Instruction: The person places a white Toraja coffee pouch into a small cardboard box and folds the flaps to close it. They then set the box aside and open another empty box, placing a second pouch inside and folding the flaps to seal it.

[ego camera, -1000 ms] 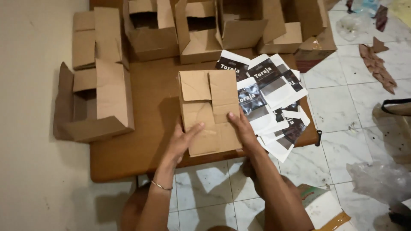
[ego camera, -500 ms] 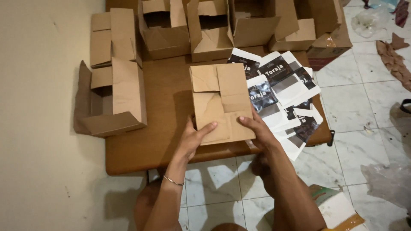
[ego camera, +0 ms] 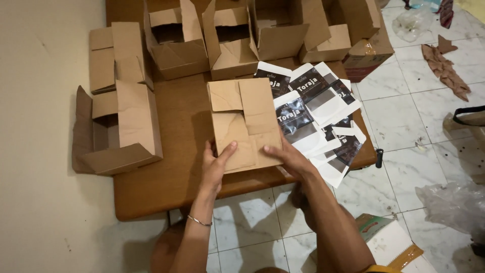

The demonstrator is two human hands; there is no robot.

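Both my forearms reach up from the bottom of the view, meeting at the near edge of the box [ego camera: 245,124], which sits in the middle of the table [ego camera: 177,116] with its flaps folded shut on top. My left hand [ego camera: 216,167] cups the box's near left corner, thumb laid on the top flap, fingers wrapped down the side out of view; it is a loose clasp, not a fist. My right hand [ego camera: 288,159] lies at the near right corner, fingers spread flat on top, pressing rather than gripping. The box's near edge sits close to the table's front edge. Just right of it, touching or nearly so, lie the pouches [ego camera: 318,116], fanned out and hanging over the table's right edge. To the left stand open boxes [ego camera: 121,126], with bare tabletop between; more open boxes [ego camera: 227,35] crowd the far side.
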